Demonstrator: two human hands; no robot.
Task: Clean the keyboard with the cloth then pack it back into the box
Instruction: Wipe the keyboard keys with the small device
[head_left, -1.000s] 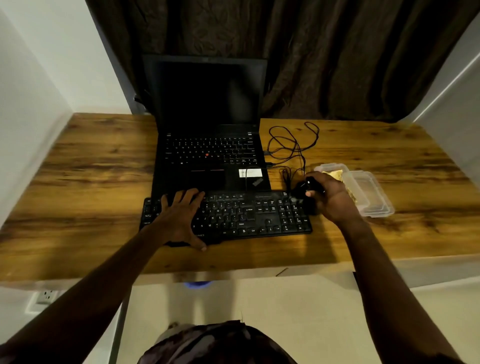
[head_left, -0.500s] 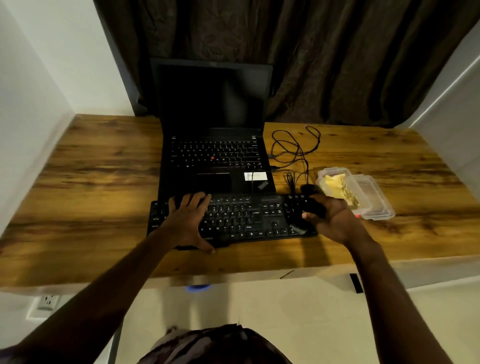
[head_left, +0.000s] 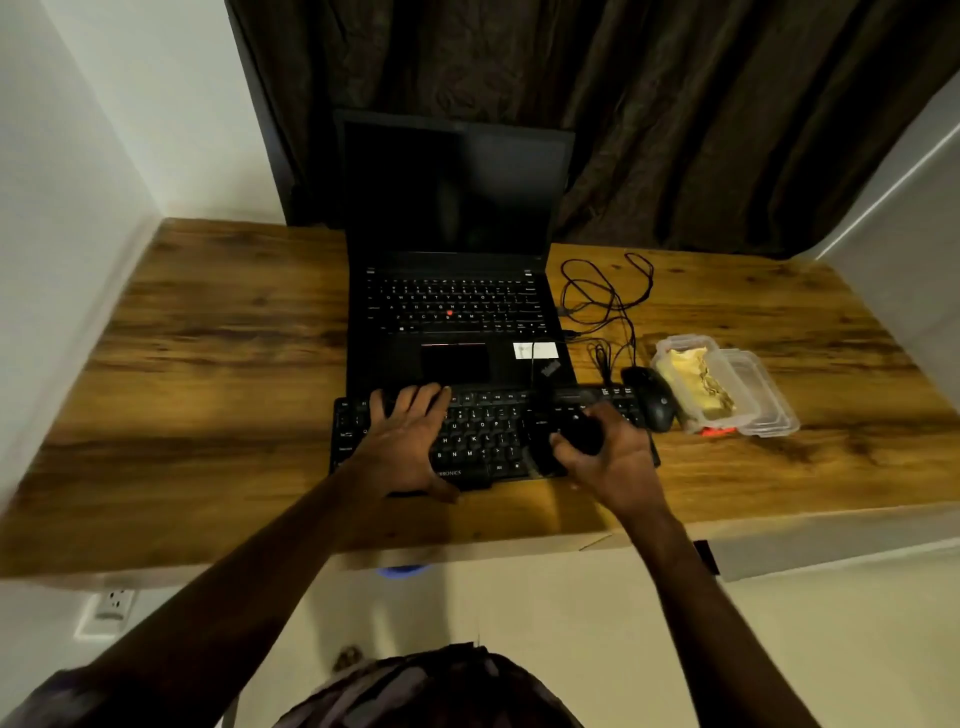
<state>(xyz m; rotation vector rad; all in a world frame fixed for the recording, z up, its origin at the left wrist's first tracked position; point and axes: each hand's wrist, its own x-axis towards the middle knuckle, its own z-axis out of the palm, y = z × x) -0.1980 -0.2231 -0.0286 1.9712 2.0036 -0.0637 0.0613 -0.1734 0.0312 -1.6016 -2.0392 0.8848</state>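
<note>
Keyboard (head_left: 483, 436): black, lying flat along the near edge of the desk (head_left: 208, 364), with both hands on it. The left hand (head_left: 410, 447) rests on the keyboard's left half with fingers straight and spread. It grips nothing and appears to steady the unit. The right hand (head_left: 615, 457) is curled round a dark wad, judged to be the cloth (head_left: 579, 434), and presses it onto the keys right of the keyboard's centre. Change: a second ago this hand was at the keyboard's far right end, covering the area where the mouse (head_left: 654, 400) lies. It has since travelled leftward along the keys, and the mouse is now exposed just beside the right end. The left hand has not shifted. This indicates a wiping pass in progress from right to left, so cleaning is under way and packing has not begun. Behind the keyboard, touching or nearly touching its rear edge, stands the open laptop (head_left: 457, 312). A loose cable (head_left: 608, 296) lies behind the right end. A clear plastic container (head_left: 763, 395) sits further right, beyond the mouse. No keyboard box is in view.
</note>
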